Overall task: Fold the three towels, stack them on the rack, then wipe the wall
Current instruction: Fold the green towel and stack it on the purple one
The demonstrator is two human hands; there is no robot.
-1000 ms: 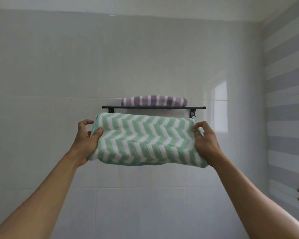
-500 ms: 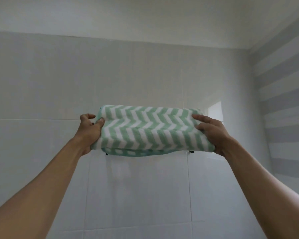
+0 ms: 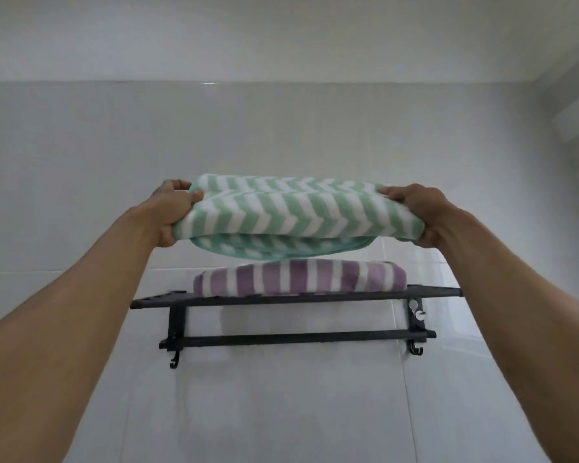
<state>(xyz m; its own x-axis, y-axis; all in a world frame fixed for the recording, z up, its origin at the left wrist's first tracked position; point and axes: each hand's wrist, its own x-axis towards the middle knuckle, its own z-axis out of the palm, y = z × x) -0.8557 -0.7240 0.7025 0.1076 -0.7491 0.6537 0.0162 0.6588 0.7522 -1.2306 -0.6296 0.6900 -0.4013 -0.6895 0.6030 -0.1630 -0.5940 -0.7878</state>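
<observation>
A person's two bare arms reach up toward a pale tiled wall (image 3: 81,182). Between the hands is a folded green towel (image 3: 298,212) with a white zigzag pattern, held flat in the air. The left hand (image 3: 169,213) grips the towel's left end, thumb on top and fingers curled underneath. The right hand (image 3: 420,212) grips the right end the same way, with its fingers wrapped round the edge. The green towel hangs just above a folded purple towel (image 3: 300,277) with white stripes, with a narrow gap between the two. The purple towel lies on the top shelf of a black metal rack (image 3: 295,339) fixed to the wall. A lower bar runs across the rack, with a small hook (image 3: 174,359) hanging at each end.
</observation>
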